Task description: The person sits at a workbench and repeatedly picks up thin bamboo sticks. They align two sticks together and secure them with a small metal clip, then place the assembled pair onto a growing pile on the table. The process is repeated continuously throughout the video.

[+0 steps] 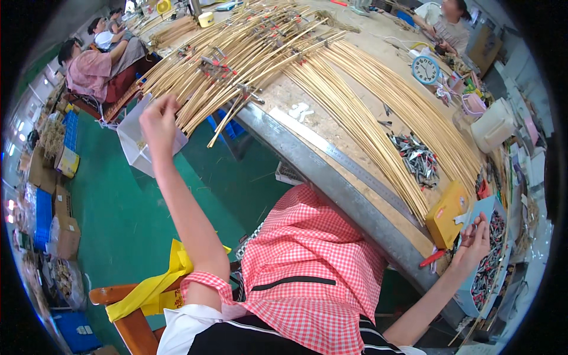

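My left hand is raised at the left, over a whitish open bin and beside the ends of a bundle of thin bamboo strips. Its fingers are curled together, and whatever they hold does not show. Small red-and-black spring clips grip many of the strips. At the right edge of the table, my right hand is over a light-blue box full of similar clips. Its fingers are bent inward; anything between them is too small to make out.
Longer strips lie across the table, next to a steel ruler and a pile of clips. A yellow box, a blue clock and a white jug stand at right. Other people sit around.
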{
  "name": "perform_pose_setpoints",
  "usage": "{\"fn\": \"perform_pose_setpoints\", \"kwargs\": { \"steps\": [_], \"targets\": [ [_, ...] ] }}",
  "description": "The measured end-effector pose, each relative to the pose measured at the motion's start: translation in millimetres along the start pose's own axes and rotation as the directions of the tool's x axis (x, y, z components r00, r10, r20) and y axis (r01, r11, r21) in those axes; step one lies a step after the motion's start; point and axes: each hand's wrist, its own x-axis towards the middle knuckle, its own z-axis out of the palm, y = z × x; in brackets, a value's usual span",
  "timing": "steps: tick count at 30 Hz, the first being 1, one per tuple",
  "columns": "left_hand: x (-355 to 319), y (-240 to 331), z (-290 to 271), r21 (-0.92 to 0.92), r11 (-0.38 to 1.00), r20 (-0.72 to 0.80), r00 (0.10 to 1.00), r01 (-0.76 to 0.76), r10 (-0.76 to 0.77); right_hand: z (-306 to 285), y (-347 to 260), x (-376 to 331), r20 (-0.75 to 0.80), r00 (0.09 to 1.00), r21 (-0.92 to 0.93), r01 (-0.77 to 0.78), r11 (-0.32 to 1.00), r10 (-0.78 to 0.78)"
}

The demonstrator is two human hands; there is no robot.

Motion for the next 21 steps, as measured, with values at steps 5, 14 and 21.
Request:
{"fn": "perform_pose_setpoints", "kwargs": {
  "steps": [5,14,21],
  "targets": [
    [80,-26,8,0.254,0.967,-0.002,1.0,0.022,-0.022,14,7,-9,0.032,0.999,-0.047,0.004,0.999,-0.002],
    [114,-94,17,0.231,0.949,-0.035,0.973,-0.214,0.228,28,16,2,0.055,0.997,-0.186,-0.035,0.982,0.046],
    [-10,47,-47,-0.42,0.907,-0.209,0.977,-0.044,-0.049,59,44,92,0.364,0.931,-0.781,0.315,0.539,-0.016]
  ]
}}
